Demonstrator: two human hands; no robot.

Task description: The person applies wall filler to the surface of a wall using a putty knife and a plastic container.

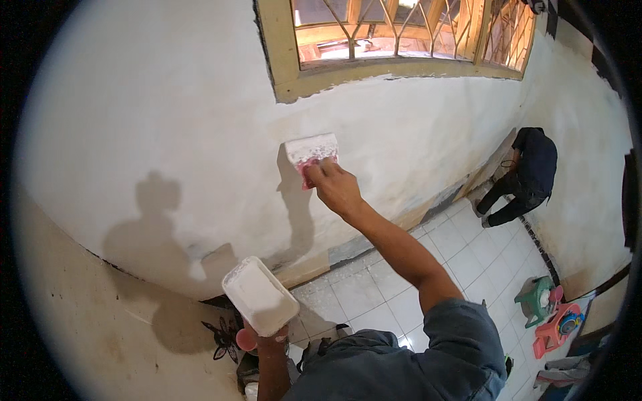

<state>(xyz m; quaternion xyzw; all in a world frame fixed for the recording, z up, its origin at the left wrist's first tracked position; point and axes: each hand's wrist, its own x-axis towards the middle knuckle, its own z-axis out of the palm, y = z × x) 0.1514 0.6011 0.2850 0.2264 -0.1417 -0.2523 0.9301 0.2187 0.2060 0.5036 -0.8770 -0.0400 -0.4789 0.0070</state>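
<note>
My right hand [336, 190] is stretched out to the wall [200, 100], its fingers closed around a wide putty spreader [312, 147]. The spreader is pinkish red and smeared with white paste; its broad edge is up, at or close to the wall below the window. Lower down, my left hand [273, 332] carries a white rectangular tub [261, 296] with pale paste inside. Most of the left fingers are hidden beneath the tub. A round pink thing [246, 339] shows beside that hand; I cannot tell what it is.
A yellow-framed window [287, 73] with metal bars is set above. At right, a person in dark clothes [535, 160] bends toward the wall base. Green [533, 301] and pink [555, 331] plastic stools stand on the white tiled floor [364, 292]. A dark flower-shaped thing [223, 339] is at lower left.
</note>
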